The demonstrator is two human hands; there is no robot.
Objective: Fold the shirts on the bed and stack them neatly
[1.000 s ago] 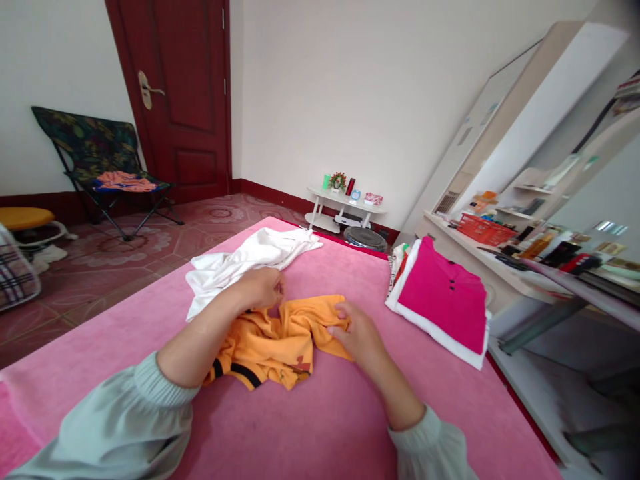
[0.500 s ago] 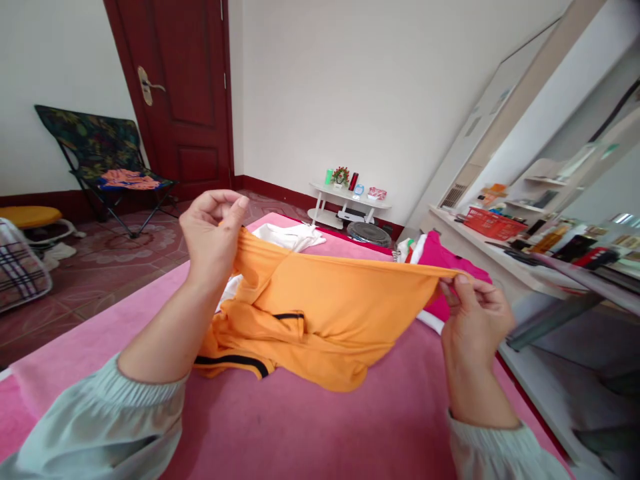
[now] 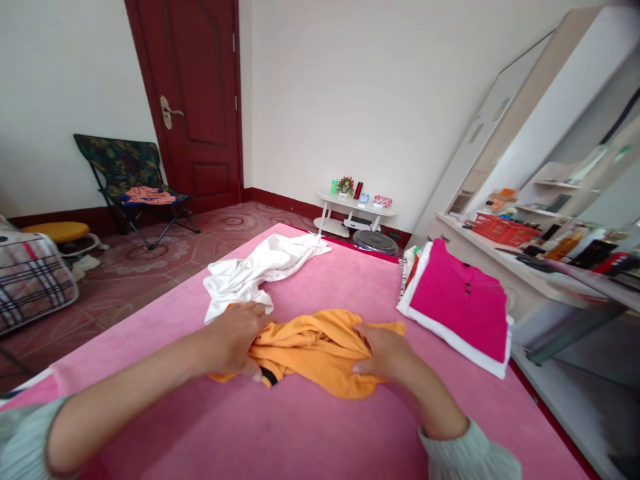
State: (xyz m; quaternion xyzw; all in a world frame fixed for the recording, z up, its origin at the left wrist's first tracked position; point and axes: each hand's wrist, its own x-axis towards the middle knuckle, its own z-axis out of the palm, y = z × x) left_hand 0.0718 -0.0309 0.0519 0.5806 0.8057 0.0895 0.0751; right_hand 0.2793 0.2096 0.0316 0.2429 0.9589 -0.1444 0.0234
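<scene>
An orange shirt [image 3: 320, 357] with black-striped trim lies bunched up on the pink bedspread [image 3: 280, 440]. At its left end is my left hand [image 3: 237, 340], its fingers curled over the fabric and its thumb low near a black stripe. My right hand [image 3: 387, 350] grips the shirt's right side, thumb in front and fingers behind, with cloth between them. Parts of the shirt are hidden under both hands. Just beyond my left hand, a crumpled white garment [image 3: 260, 267] stretches toward the far edge.
Folded clothes with a magenta top [image 3: 460, 293] uppermost lie at the right edge. Beyond them stands a dresser with a red basket [image 3: 505, 230] and bottles. A small white table [image 3: 355, 202] is by the wall, and a folding chair [image 3: 120, 167] is near the door.
The orange shirt, held up and stretched between my hands before, is now lowered and bunched on the bedspread. My hands have come down and closer together, uncovering the white garment and folded clothes.
</scene>
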